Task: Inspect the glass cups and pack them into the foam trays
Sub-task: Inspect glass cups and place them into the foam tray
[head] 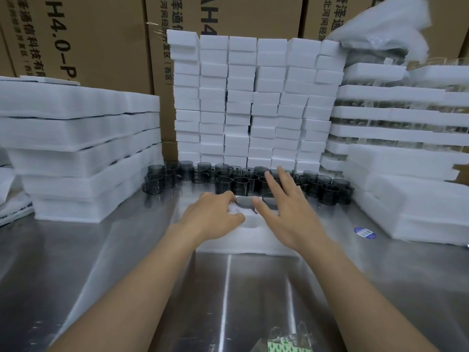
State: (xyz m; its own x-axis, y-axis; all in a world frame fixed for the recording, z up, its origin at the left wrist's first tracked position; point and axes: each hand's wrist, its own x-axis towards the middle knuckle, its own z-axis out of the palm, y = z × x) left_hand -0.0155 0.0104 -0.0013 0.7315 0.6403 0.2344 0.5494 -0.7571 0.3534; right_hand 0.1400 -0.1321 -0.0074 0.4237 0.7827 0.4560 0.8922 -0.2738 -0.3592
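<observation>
A white foam tray (250, 237) lies on the steel table in front of me. A dark glass cup (244, 201) sits in one of its far pockets, and a second cup (269, 200) sits beside it, partly hidden by my right hand. An empty pocket shows near the tray's middle. My left hand (215, 215) rests on the tray with fingers curled at the rim of the first cup. My right hand (286, 209) hovers over the tray's right side, fingers spread, holding nothing. Several smoky glass cups (228, 180) stand in rows behind the tray.
A wall of stacked white foam blocks (253, 102) rises behind the cups. Foam sheet stacks (81, 153) stand at the left; filled foam trays (396, 133) are piled at the right. Cardboard boxes (83, 39) line the back. A blue sticker (364, 232) lies on the table.
</observation>
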